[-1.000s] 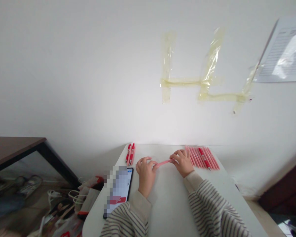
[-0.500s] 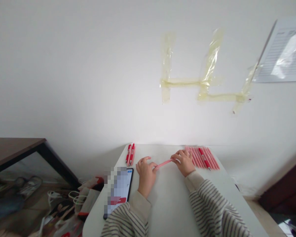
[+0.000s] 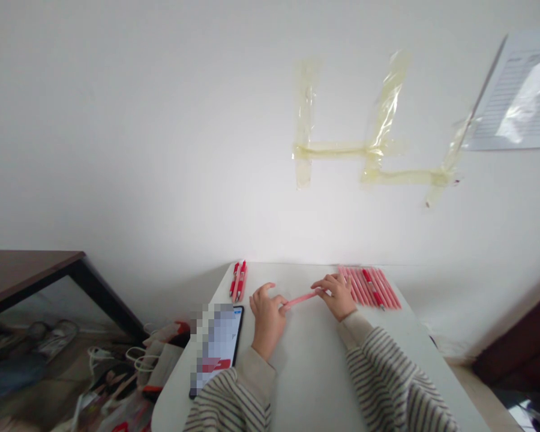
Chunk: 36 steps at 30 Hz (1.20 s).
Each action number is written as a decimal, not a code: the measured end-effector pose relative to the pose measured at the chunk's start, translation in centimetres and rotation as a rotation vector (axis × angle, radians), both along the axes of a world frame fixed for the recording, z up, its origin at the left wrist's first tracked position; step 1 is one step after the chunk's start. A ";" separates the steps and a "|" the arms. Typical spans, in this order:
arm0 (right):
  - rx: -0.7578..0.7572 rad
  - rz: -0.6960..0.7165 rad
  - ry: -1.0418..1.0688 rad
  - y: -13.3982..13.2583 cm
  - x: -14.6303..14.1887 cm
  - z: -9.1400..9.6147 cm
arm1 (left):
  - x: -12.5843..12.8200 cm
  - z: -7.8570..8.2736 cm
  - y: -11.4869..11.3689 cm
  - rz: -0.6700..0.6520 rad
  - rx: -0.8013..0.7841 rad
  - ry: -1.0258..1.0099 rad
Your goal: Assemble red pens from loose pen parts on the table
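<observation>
A slim pink pen-shaped stick (image 3: 300,299) is held slantwise above the white table between my two hands. The thumb and a finger of my left hand (image 3: 269,317) pinch its lower left end, while the other fingers curl above. At its upper right end, the closed fingertips of my right hand (image 3: 336,295) grip it, partly hiding that end. Just beyond my right hand lies a row of several similar pink sticks (image 3: 389,289), with a red pen (image 3: 372,288) among them. Red pens (image 3: 241,282) lie beside pink sticks at the table's far left corner.
A phone (image 3: 220,342) with a partly blurred screen lies left of my left hand on the white table (image 3: 310,372). The wall (image 3: 162,150) rises at the table's far edge. Bags and cables (image 3: 148,360) crowd the floor at left, beside a dark-framed table (image 3: 31,273).
The pink stick's right end has shifted very slightly to the right at my right fingertips. Both hands stay almost in place, and the laid-out pens and sticks are unmoved.
</observation>
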State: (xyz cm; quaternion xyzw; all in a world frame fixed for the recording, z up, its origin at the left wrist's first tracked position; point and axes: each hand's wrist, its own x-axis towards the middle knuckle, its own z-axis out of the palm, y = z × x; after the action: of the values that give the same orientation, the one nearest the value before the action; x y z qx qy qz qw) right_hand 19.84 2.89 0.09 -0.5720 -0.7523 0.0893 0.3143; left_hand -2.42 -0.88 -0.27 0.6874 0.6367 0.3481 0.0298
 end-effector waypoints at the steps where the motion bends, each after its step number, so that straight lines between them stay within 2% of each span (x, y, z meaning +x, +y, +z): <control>1: -0.006 0.004 0.016 0.0 0.0 0.0 | 0.0 0.0 0.0 0.000 0.002 0.000; 5: -0.010 0.022 0.080 -0.1 -0.2 0.0 | 0.1 -0.1 0.0 -0.004 0.001 -0.004; 9: 0.023 -0.016 0.128 -0.2 -0.5 0.0 | 0.1 -0.4 0.1 0.024 0.009 -0.009; 22: 0.103 0.004 0.059 -0.3 -0.4 0.0 | -0.1 -0.2 0.1 0.140 0.064 -0.029; 28: 0.126 -0.032 0.034 0.0 -0.4 -0.4 | 0.0 -0.5 0.2 0.102 0.100 -0.019; 36: 0.092 -0.034 -0.034 -0.1 -0.4 -0.3 | 0.1 -0.2 0.1 0.051 0.048 -0.009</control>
State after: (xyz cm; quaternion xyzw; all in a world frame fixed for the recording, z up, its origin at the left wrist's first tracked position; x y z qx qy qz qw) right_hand 19.48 2.80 -0.21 -0.5711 -0.7510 0.0395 0.3292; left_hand -2.37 -0.81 -0.47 0.6700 0.6453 0.3668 0.0074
